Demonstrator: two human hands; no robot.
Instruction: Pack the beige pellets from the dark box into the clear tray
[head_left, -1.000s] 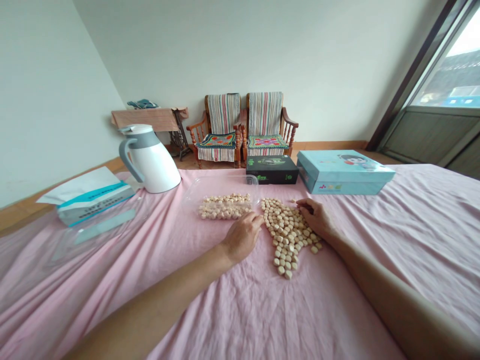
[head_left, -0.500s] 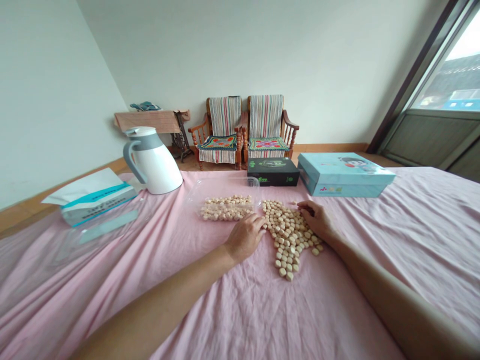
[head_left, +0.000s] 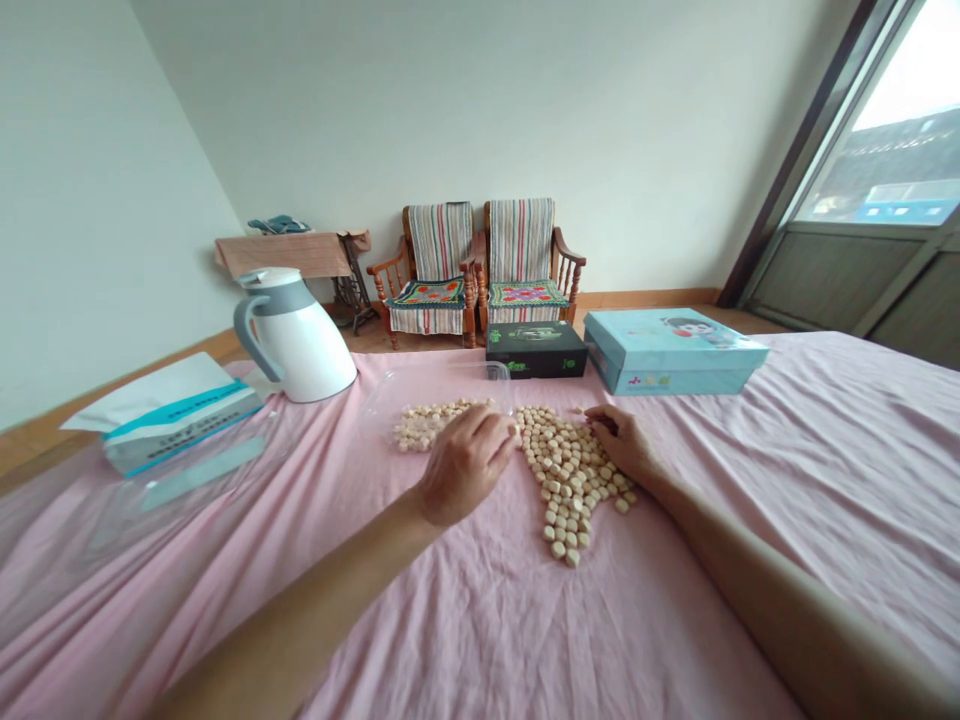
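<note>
My left hand [head_left: 465, 465] is raised and curled over the front rim of a clear plastic tub [head_left: 450, 385], hiding part of the pale cube-shaped snack pieces [head_left: 424, 425] inside it. Its fingertips reach toward a loose pile of the same pieces [head_left: 566, 475] lying on a pink bedsheet [head_left: 465, 620]. My right hand [head_left: 619, 442] rests against the pile's right side, with its curled fingers touching the pieces. Whether either hand holds a piece is hidden.
Behind the tub stand a black box [head_left: 536, 350] and a larger pale blue box [head_left: 667, 352]. A white-and-grey jug [head_left: 292, 340] and a white-and-teal package [head_left: 172, 425] stand at the left, with a clear lid [head_left: 195, 478] on the sheet.
My left hand has lifted and curled over the tub's front rim, covering more of its pieces. My right hand has shifted slightly left along the pile, and the whole view has shifted slightly.
</note>
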